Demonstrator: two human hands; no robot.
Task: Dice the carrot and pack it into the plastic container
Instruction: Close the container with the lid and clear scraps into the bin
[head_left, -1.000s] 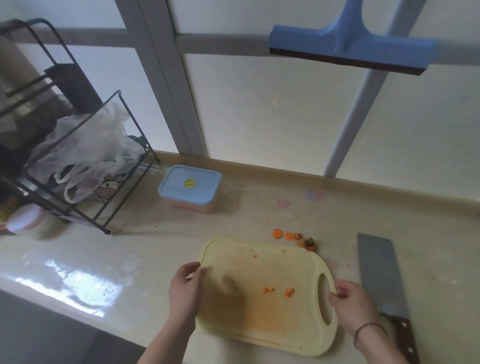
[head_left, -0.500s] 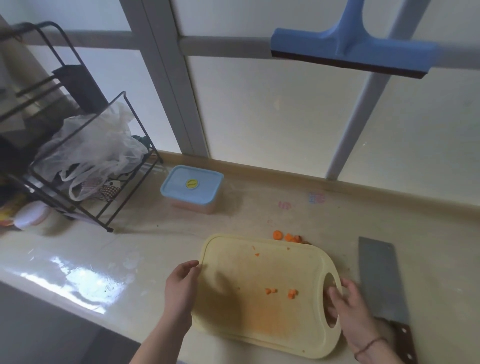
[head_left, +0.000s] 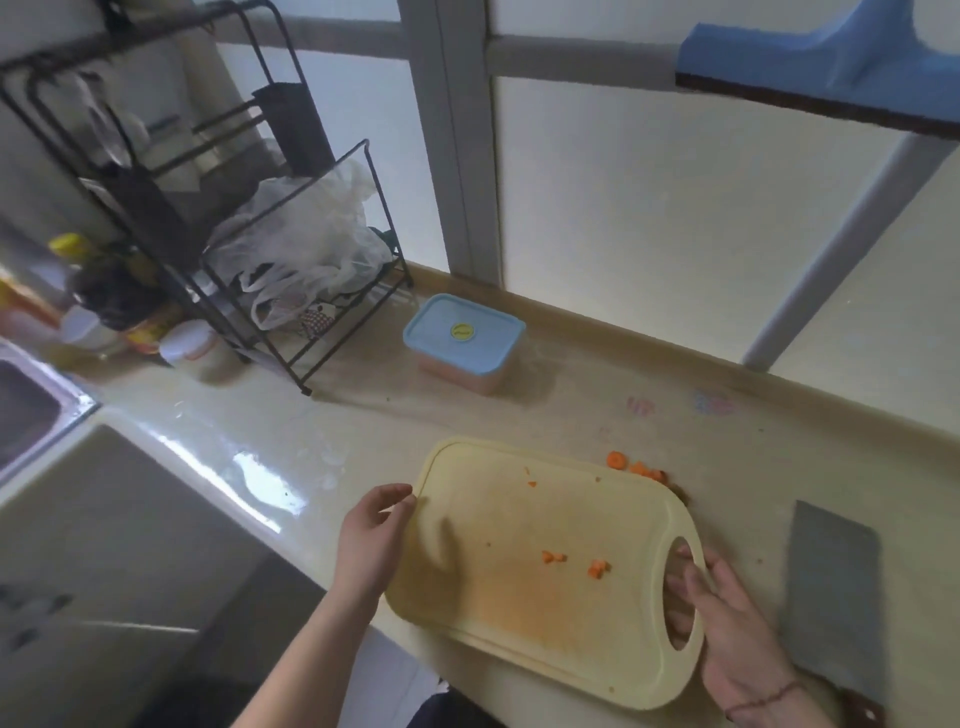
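Two hands on the board: my right hand hooks fingers through its handle hole, gripping; my left hand holds the opposite edge, fingers curled over the rim, likely to lift or steady it. Few carrot bits lie on it, more scraps on the counter just beyond. Cleaver rests flat at right, untouched. Container stands farther back, lid on, contents orange: packing appears done, cleanup pending
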